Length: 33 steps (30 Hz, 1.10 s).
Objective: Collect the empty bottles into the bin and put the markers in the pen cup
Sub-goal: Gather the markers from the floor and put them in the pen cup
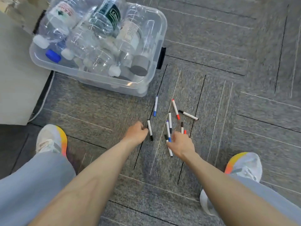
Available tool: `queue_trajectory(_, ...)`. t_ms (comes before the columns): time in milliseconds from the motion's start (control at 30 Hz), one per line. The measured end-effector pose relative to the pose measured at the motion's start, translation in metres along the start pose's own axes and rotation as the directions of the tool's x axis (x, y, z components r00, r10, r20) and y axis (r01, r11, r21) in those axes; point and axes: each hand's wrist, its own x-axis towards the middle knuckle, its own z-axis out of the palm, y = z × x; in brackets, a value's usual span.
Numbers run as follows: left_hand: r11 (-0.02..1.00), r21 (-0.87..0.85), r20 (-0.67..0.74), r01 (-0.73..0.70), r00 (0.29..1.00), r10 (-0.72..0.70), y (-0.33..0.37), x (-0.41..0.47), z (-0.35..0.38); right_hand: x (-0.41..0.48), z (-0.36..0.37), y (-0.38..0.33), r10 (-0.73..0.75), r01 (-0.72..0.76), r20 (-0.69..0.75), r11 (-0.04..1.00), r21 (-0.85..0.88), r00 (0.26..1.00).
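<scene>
Several markers (169, 122) lie scattered; left hand (136, 130) pinches closed on a black-capped marker (150, 130), right hand's (180, 142) grip cannot be told. No pen cup shows, so gathered markers may spill.

Seen from above, a person wears loose, pale blue-grey trousers (27, 185) that cover both legs to the ankle. Both forearms are bare, with no sleeves, watch or jewellery visible down to the left hand (136, 132) and the right hand (181, 145). On the feet are white mesh trainers, the left shoe (52, 139) and the right shoe (244, 163), each trimmed along one edge with a bright band shading from yellow through orange to pinkish red.
</scene>
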Motion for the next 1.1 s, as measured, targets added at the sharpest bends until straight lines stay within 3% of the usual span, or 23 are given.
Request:
queue_trajectory(133,0.997,0.064,-0.044,0.052,0.998,-0.049,-0.005,0.023,0.018,0.007,0.025,0.004,-0.026,0.015,-0.059,0.982,-0.187,0.998)
queue_trajectory(367,0.987,0.158,-0.188,0.042,0.982,-0.012,0.013,0.040,0.043,0.011,0.019,0.011,-0.143,0.130,-0.054,0.972,-0.196,0.988)
queue_trajectory(500,0.981,0.178,-0.166,0.079,0.985,-0.049,0.018,0.039,0.045,-0.002,0.001,0.014,-0.143,0.140,-0.070,0.989,-0.050,0.987)
queue_trajectory(700,0.977,0.209,-0.176,0.045,0.984,-0.008,0.024,0.028,0.045,-0.022,-0.045,0.019,-0.004,0.050,-0.163,0.958,0.281,0.987)
queue_trajectory(900,0.999,-0.030,-0.081,0.015,0.997,-0.018,0.040,0.007,0.047,-0.018,-0.085,0.034,0.060,0.030,-0.229,0.928,0.371,0.972)
queue_trajectory(1100,0.990,-0.138,-0.076,0.015,0.997,-0.026,0.061,0.011,0.060,-0.001,-0.062,0.054,0.141,-0.086,-0.103,0.906,0.414,0.985)
